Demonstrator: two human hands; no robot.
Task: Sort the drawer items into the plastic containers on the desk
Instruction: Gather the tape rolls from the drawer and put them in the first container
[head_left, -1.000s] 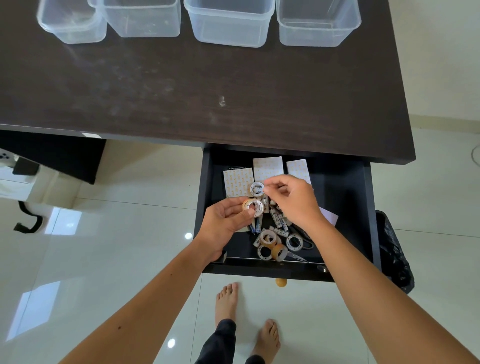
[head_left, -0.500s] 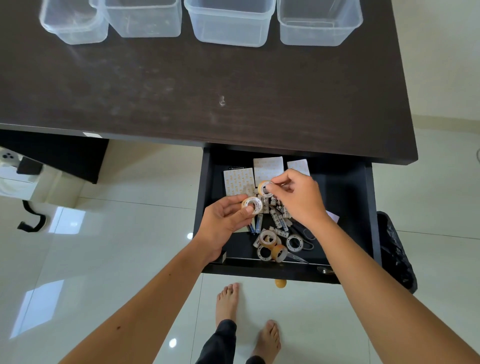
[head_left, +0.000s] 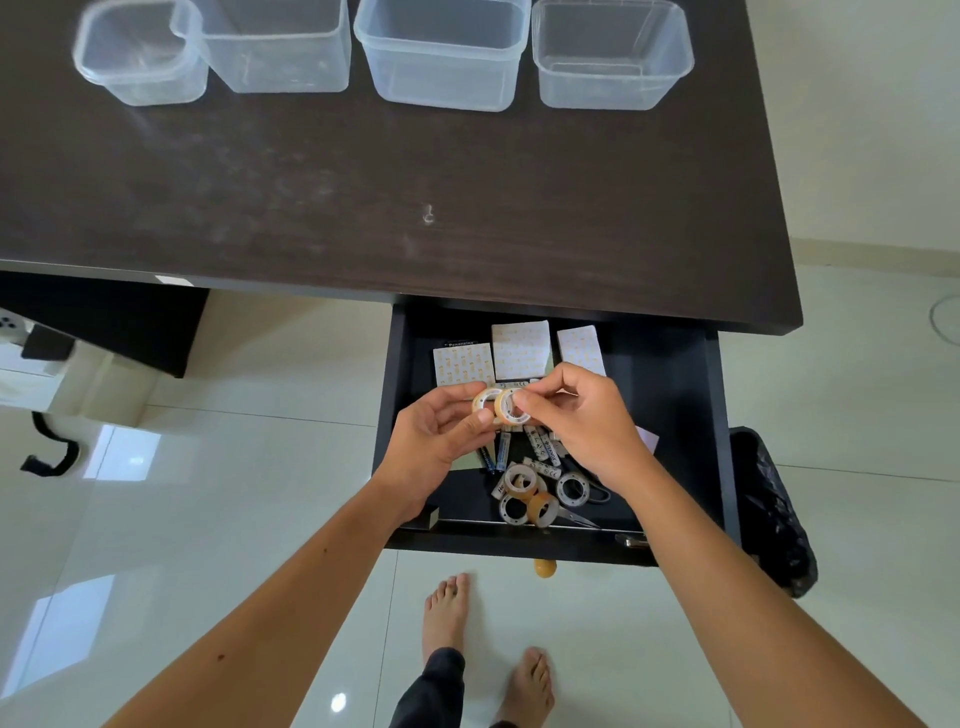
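Both hands hover over the open black drawer (head_left: 670, 395). My left hand (head_left: 441, 441) pinches a small tape roll (head_left: 484, 401) between thumb and fingers. My right hand (head_left: 582, 415) pinches a second tape roll (head_left: 511, 408) and holds it against the first. Below them in the drawer lie several more tape rolls (head_left: 522, 480), batteries (head_left: 543, 447), and scissors (head_left: 582, 514). Three patterned paper packs (head_left: 519, 349) lie at the drawer's back. Several clear plastic containers stand in a row along the desk's far edge, among them a rounded one (head_left: 140, 57) at the left and a square one (head_left: 613, 57) at the right.
The dark desk top (head_left: 363, 197) stretches between the drawer and the containers. A black bin bag (head_left: 774, 514) stands on the tiled floor right of the drawer. My bare feet (head_left: 447, 613) are below the drawer's front, near its wooden knob (head_left: 544, 567).
My right hand carried its tape roll left and down until it met the roll in my left hand. My left hand rose slightly.
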